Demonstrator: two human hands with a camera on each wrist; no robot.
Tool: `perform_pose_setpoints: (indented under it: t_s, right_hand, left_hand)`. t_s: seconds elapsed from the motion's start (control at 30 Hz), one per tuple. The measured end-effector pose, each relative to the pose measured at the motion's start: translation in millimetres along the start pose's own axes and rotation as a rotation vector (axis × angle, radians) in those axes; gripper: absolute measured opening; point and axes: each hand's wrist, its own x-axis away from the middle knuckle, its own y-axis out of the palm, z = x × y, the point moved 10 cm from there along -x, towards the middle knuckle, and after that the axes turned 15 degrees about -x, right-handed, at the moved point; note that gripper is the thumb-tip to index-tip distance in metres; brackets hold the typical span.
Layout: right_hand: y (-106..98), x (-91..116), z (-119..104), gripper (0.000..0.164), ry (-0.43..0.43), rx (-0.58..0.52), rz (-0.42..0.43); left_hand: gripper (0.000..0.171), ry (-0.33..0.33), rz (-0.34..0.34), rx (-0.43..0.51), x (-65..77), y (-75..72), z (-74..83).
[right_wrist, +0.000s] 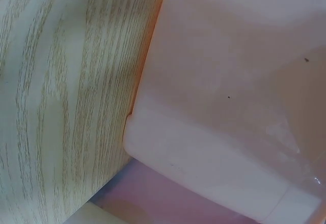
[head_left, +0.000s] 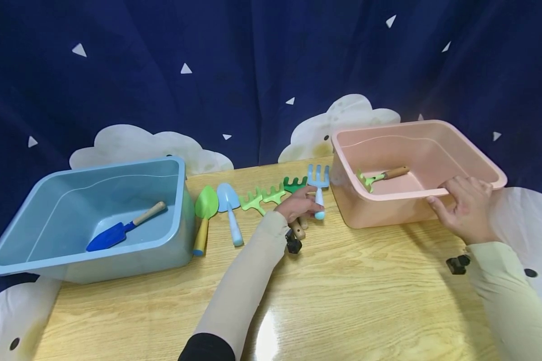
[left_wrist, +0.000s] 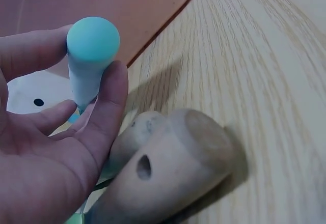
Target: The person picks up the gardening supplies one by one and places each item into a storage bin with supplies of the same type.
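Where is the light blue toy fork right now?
In the head view the light blue fork sits mid-table, its handle pinched by the left hand, just left of the pink bin and right of the green rakes.

The table (head_left: 366,296) is light wood with plain grain, varnished glossy, with glare at 6 o'clock. The pink tub (head_left: 474,150) and blue tub (head_left: 49,250) look like smooth plastic with a soft sheen. The blue fork (head_left: 318,186) has a matt, smooth plastic handle. Two handles (left_wrist: 168,168) beside it are bare matt wood. The backdrop (head_left: 253,60) is matt cloth.
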Motion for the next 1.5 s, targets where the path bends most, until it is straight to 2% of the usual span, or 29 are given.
perform_pose_setpoints:
  t_s: [0.2,0.5,0.67,0.9,1.13,1.37,1.5]
  right_hand:
    - [1.0,-0.5,-0.8,0.081,0.006,-0.005,-0.001]
    - [1.1,1.0,4.0,0.076,0.039,0.0,-0.015]
    - [0.6,1.5,6.2,0.076,0.042,-0.017,0.005]
    - [-2.6,1.7,3.7,0.083,-0.008,-0.044,0.08]
    - [-2.8,0.8,1.9,0.084,-0.009,-0.055,0.103]
    - [-4.2,1.1,-2.0,0.086,-0.03,-0.061,0.134]
    - [-3.8,1.4,-1.4,0.086,-0.027,-0.057,0.131]
  left_hand:
    - [0.076,0.012,0.015,0.011,-1.0,-1.6,-1.7]
    - [0.077,0.067,0.014,-0.006,6.5,-5.3,9.1]
    - [0.077,0.093,0.034,-0.021,14.8,-13.9,15.7]
    - [0.077,0.123,0.063,-0.026,30.0,-31.9,24.5]
    - [0.075,0.195,0.11,-0.082,47.2,-53.5,39.0]
    - [0.077,0.27,0.06,-0.127,65.4,-58.7,60.9]
    - [0.078,0.312,0.055,-0.127,72.7,-63.4,74.0]
